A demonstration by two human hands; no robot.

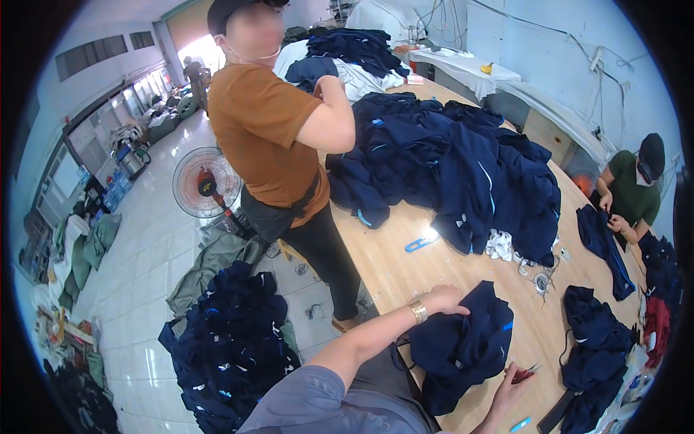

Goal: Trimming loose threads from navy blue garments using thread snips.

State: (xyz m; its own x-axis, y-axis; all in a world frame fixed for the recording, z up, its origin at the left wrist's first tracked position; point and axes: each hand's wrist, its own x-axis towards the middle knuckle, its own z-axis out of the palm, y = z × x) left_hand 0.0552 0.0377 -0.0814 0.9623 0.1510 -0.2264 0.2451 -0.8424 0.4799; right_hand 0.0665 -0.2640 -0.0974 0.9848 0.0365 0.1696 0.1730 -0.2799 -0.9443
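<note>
A dark navy garment [477, 340] with a small bright blue tag lies partly folded on the table's near edge, in front of my body. My left hand [444, 298], with a gold watch at the wrist, is closed on its upper left edge. To the right of the cloth, my right hand [510, 383] is closed round small red-handled thread snips [525, 374]. Their metal tips point away to the right, apart from the garment. Part of the left fingers is hidden.
A big heap of navy garments [448, 159] covers the table's [390, 246] far part. A light blue cutter [422, 241] lies before it. At left are a co-worker [264, 137], a fan [207, 182] and a floor pile [231, 347]. Another person [636, 181] handles cloth at right.
</note>
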